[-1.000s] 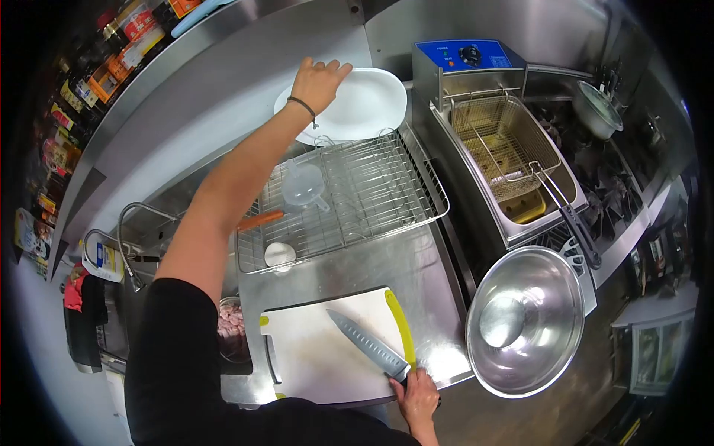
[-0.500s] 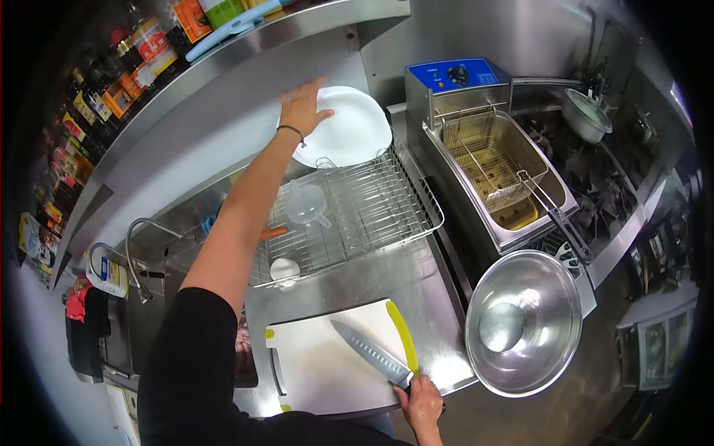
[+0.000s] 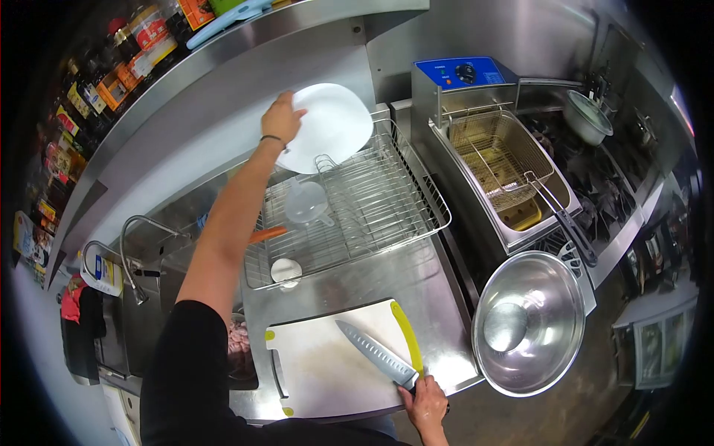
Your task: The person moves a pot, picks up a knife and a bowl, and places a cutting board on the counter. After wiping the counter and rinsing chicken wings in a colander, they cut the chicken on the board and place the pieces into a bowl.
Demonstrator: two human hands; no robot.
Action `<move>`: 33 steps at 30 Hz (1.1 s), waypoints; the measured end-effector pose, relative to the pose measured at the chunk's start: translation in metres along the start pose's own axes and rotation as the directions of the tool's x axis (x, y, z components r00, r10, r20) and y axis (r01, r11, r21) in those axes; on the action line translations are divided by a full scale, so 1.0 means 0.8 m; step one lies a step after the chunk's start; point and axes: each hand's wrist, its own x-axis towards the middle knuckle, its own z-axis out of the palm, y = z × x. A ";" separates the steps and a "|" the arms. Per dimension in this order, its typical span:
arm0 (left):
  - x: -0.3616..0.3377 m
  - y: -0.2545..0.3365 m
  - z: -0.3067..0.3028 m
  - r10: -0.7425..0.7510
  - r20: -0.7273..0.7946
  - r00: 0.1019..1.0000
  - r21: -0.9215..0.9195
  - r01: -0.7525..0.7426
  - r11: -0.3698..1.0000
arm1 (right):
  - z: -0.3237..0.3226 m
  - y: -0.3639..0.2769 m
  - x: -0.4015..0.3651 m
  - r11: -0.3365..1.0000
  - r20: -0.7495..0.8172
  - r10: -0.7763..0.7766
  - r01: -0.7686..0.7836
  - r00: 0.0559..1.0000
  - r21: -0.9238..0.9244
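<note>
My left hand [image 3: 282,120] reaches far forward and grips the left rim of a large white plate [image 3: 331,126], thumb on its face. The plate is tilted up near the wall, at the back of the wire dish rack [image 3: 394,193]. Close to my body, my right hand [image 3: 427,405] is closed round the dark handle of a chef's knife [image 3: 378,353]. Its blade lies over the white cutting board [image 3: 320,364] with lime-green edges, pointing up and left. A clear plastic funnel-like piece [image 3: 306,202] and a small white round item [image 3: 285,270] are in the rack.
Right of the counter stand a steel mixing bowl [image 3: 554,334] and a deep fryer [image 3: 457,73] with its wire basket [image 3: 498,152]. A sink tap [image 3: 134,260] is at left. Pinkish raw meat [image 3: 239,342] sits beside the board. A shelf of bottles [image 3: 152,33] hangs above.
My left hand has moved left and down and taken hold of the plate's rim. The plate has shifted left with it. My right hand keeps the knife over the board.
</note>
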 end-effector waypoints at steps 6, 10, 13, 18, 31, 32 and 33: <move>0.045 0.085 0.036 0.332 0.163 0.929 0.073 -0.347 0.935 | 0.008 0.001 -0.004 1.000 -0.002 0.014 -0.014 1.000 -0.015; 0.059 0.113 0.025 0.350 0.256 0.901 0.058 -0.375 0.925 | 0.012 0.000 -0.005 0.999 -0.029 0.044 -0.044 0.999 -0.017; 0.056 0.105 0.025 0.385 0.124 0.915 0.098 -0.397 0.913 | 0.014 0.003 -0.005 0.999 -0.030 0.043 -0.043 0.999 -0.021; 0.037 0.087 0.011 0.418 0.238 0.876 0.010 -0.433 0.901 | 0.013 -0.001 -0.006 0.997 0.028 0.052 -0.051 0.998 -0.056; 0.007 0.040 -0.027 0.376 0.127 0.918 0.035 -0.383 0.923 | 0.015 -0.002 -0.006 0.996 0.044 0.071 -0.069 0.997 -0.052; 0.000 0.038 -0.037 0.359 0.139 0.923 0.034 -0.366 0.930 | 0.016 -0.002 -0.005 0.995 0.037 0.081 -0.079 0.996 -0.055; -0.011 0.034 -0.048 0.313 -0.034 0.949 -0.085 -0.315 0.945 | 0.016 -0.002 -0.007 0.994 0.039 0.090 -0.087 0.995 -0.058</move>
